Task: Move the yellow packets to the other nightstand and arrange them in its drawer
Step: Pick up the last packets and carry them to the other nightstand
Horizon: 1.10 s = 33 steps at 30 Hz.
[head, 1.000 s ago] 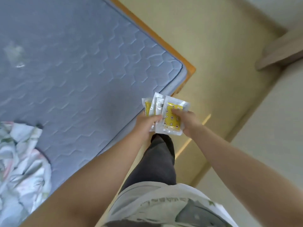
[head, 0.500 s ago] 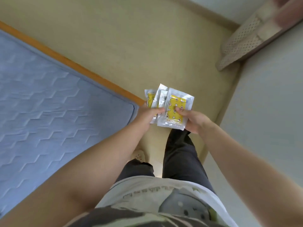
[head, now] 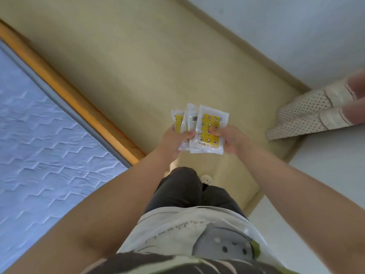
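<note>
A fanned stack of yellow packets (head: 209, 123) in clear white-edged wrappers is held in front of my body above the floor. My left hand (head: 173, 138) grips the left side of the stack, thumb on top. My right hand (head: 230, 138) pinches the front packet from the right, thumb pressed on its yellow face. Neither nightstand nor its drawer is in view.
The bed with its blue quilted mattress (head: 39, 145) and orange wooden frame (head: 79, 103) lies to my left. Beige floor (head: 148, 62) stretches ahead to a white wall (head: 286, 26). Dotted fabric (head: 308, 113) hangs at the right. My legs and a slipper (head: 207, 179) are below.
The view has swung away from the bed toward the open floor and the wall corner. Both hands have kept their hold on the packets, roughly unchanged.
</note>
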Available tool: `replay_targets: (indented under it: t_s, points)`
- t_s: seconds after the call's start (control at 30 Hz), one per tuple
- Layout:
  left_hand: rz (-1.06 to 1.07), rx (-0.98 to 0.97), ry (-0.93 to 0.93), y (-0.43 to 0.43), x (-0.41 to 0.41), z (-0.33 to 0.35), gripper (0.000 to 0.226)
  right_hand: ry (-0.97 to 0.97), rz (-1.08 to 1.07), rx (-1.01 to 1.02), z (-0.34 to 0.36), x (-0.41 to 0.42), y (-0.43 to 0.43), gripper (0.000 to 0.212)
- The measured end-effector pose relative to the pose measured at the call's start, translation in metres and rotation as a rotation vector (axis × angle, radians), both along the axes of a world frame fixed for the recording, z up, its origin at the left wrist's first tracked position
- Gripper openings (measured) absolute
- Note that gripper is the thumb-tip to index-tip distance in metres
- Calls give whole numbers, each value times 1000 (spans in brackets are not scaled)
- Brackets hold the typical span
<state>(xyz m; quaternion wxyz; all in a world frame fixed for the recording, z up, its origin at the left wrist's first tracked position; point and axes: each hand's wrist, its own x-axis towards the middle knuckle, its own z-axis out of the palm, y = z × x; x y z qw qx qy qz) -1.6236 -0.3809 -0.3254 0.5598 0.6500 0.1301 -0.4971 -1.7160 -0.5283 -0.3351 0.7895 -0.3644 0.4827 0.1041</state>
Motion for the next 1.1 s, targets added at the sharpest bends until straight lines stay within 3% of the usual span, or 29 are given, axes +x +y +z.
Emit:
replay_targets:
  t_s: [0.23, 0.43, 0.57, 0.77, 1.0, 1.1]
  points:
    - [237, -131, 90, -34, 123, -13, 19, -19, 195, -53, -5, 146, -56, 20]
    - [259, -193, 81, -71, 271, -24, 30, 34, 301, -81, -10, 308, -108, 27]
    - [310, -165, 99, -83, 360, -24, 41, 75, 345, -62, -15, 411, -133, 30]
    - [444, -63, 87, -103, 480, -30, 39, 116, 406, -118, -19, 544, -174, 29]
    - [578, 22, 34, -149, 651, -40, 40, 86, 591, -195, -29, 744, -223, 29]
    - [636, 52, 37, -163, 720, -37, 37, 76, 709, -219, -21, 829, -236, 20]
